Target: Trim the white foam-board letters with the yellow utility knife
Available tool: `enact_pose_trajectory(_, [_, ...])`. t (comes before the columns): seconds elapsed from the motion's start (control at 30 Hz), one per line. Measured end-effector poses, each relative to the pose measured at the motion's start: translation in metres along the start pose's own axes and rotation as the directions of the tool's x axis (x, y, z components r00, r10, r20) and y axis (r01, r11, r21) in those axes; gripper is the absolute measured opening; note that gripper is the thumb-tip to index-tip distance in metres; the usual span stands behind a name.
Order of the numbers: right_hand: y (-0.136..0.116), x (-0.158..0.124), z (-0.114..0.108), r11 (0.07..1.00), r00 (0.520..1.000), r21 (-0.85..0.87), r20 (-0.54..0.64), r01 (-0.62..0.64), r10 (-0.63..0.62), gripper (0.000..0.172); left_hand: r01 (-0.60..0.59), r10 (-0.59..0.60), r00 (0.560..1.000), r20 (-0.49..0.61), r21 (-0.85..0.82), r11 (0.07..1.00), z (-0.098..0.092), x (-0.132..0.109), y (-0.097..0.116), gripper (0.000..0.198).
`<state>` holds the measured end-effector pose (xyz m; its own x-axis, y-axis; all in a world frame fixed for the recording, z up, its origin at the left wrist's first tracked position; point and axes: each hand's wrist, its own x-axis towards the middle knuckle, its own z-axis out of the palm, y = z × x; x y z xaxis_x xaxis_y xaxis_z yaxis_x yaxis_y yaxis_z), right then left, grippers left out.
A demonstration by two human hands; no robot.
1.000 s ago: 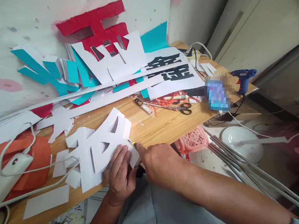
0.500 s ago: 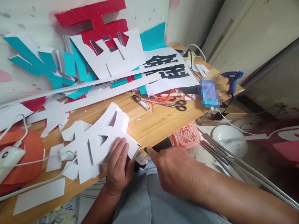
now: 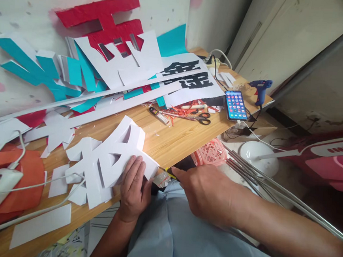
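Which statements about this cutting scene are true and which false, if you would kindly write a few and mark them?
1. The left hand lies flat on the white cut-out character. True.
2. The right hand is empty. False: it grips a cutter with a yellow tip, near the edge of the cut-out.
3. The phone lies face up on the wooden table with its screen lit. True.
4. The glue gun is red. False: it is blue, and it sits at the table's far corner, beyond the phone.
5. The scissors lie on the table, away from both hands. True.
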<state>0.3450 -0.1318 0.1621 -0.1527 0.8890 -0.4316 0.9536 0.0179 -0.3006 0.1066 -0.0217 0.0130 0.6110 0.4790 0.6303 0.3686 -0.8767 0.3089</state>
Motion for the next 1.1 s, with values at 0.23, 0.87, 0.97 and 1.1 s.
enact_pose_trajectory(0.23, [0.018,0.010,-0.005,0.996,0.993,0.078,-0.099,-0.053,0.061,0.056,0.013,-0.013,1.000,0.009,-0.005,1.000,-0.001,0.003,0.000,0.070])
enact_pose_trajectory(0.87, [0.007,0.077,0.009,0.974,0.986,0.206,-0.150,0.097,-0.067,0.049,0.039,-0.040,0.999,0.033,0.039,0.998,-0.002,0.000,-0.001,0.069])
enact_pose_trajectory(0.97, [0.003,0.077,0.009,0.982,0.987,0.161,-0.142,0.096,-0.073,0.058,0.039,-0.040,0.999,0.036,0.040,0.998,-0.003,0.001,0.000,0.068])
enact_pose_trajectory(1.1, [-0.003,0.076,0.008,0.989,0.980,0.087,-0.168,0.119,-0.104,0.058,0.028,-0.030,0.999,0.031,0.042,0.999,-0.003,0.002,0.000,0.067])
